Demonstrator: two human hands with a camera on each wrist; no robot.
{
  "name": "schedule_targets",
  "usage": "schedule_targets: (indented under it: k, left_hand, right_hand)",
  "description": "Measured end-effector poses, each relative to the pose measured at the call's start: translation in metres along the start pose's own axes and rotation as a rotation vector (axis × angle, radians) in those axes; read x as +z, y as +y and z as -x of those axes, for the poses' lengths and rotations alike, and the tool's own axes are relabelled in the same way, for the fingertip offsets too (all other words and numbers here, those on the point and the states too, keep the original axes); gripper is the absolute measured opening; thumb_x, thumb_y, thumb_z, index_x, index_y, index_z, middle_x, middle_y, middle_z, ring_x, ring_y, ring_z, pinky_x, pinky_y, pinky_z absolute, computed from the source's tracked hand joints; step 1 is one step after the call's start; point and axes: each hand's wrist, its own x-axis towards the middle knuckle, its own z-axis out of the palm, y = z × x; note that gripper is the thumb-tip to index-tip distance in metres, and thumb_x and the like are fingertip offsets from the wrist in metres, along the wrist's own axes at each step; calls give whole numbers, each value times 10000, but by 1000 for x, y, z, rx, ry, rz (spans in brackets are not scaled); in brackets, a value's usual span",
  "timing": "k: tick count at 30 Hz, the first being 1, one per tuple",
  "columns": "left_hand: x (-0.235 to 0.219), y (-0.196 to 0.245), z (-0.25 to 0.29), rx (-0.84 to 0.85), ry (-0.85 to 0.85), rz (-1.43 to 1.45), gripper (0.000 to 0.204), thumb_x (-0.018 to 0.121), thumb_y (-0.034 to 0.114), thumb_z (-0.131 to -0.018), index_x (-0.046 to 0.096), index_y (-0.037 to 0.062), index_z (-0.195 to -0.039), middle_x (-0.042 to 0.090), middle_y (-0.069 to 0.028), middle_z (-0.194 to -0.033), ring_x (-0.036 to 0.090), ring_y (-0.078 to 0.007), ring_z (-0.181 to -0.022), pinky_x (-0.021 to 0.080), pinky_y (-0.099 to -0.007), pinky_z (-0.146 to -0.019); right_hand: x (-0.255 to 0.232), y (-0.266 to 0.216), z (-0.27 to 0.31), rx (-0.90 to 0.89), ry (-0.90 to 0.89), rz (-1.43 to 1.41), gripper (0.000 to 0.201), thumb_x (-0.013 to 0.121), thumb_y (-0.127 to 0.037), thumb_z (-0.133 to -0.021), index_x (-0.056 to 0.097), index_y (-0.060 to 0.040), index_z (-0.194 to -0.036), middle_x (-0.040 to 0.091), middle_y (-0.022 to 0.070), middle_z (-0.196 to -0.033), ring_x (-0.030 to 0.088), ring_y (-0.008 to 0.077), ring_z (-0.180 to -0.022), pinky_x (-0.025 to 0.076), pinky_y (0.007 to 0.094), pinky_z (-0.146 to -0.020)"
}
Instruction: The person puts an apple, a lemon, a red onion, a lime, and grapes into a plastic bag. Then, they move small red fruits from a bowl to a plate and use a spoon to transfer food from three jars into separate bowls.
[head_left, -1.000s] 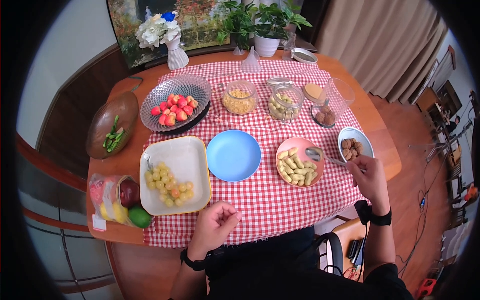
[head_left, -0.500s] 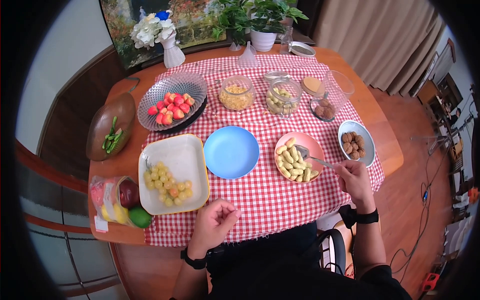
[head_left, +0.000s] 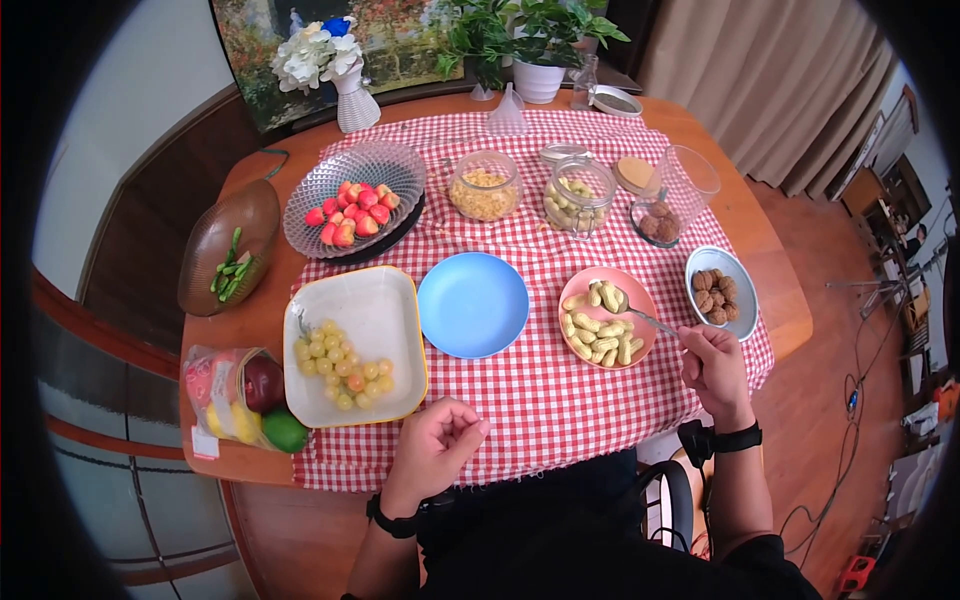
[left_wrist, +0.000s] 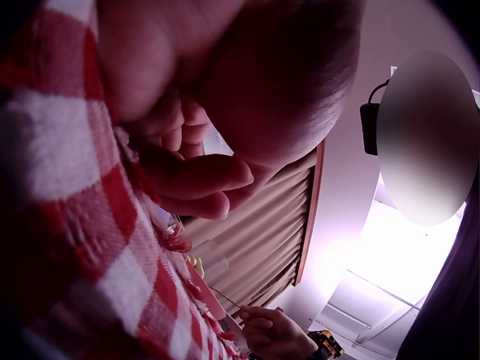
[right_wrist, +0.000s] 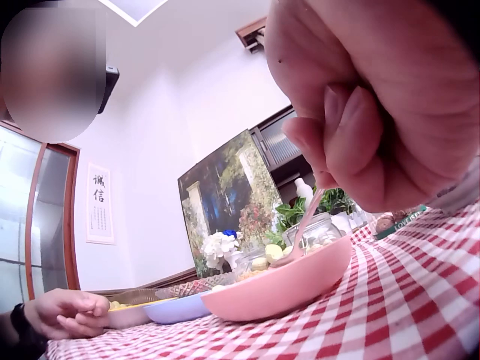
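My right hand point(head_left: 715, 370) pinches the handle of a metal spoon point(head_left: 652, 321), whose bowl end is among the peanuts point(head_left: 597, 340) in the pink bowl point(head_left: 647, 290). Peanuts partly cover the spoon's tip. In the right wrist view, the fingers curl round the spoon point(right_wrist: 304, 225) above the rim of the pink bowl point(right_wrist: 289, 285). Loosely curled and holding nothing, my left hand point(head_left: 432, 450) rests at the near table edge, beside the white tray point(head_left: 405, 345). The left wrist view shows this hand point(left_wrist: 225, 97) close to the checked cloth.
A blue plate point(head_left: 473, 305) lies between the tray of grapes and the pink bowl. Walnuts fill a bowl point(head_left: 745, 318) at the right. Behind stand glass jars point(head_left: 485, 187), a clear cup point(head_left: 690, 180) and a glass bowl of red fruit point(head_left: 300, 210). Bagged fruit point(head_left: 235, 400) sits at the left.
The spoon has come from over the bowl's right side into the peanuts, and several peanuts now lie toward the bowl's far side. My left hand has stayed in place.
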Motion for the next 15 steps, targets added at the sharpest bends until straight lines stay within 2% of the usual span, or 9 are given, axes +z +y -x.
schedule_targets:
  k: [5,11,15]
  left_hand:
    - [-1,2,0,-1,-2,-8,126,728,37,-962,626,14,-891,612,34,-681,496,10,-565,374,-174,-497]
    - [-2,4,1,10,-36,-30,96,690,30,-985,619,16,-923,615,30,-715,515,-2,-595,400,-177,-528]
    - [-2,3,1,-10,-33,-11,92,690,31,-986,622,17,-926,618,31,-723,520,-2,-603,406,-176,-538]
  right_hand:
    - [-5,-11,0,3,-5,-72,219,618,-129,-1034,641,-39,-836,468,-20,-528,333,57,-390,238,232,-381]
    - [-7,-57,-11,-53,-51,-88,214,605,-136,-1035,633,-36,-848,481,-23,-533,337,53,-381,229,225,-358]
    - [4,-99,-27,-61,-14,-44,202,609,-137,-1025,624,-25,-858,472,-30,-567,352,47,-412,246,222,-367]
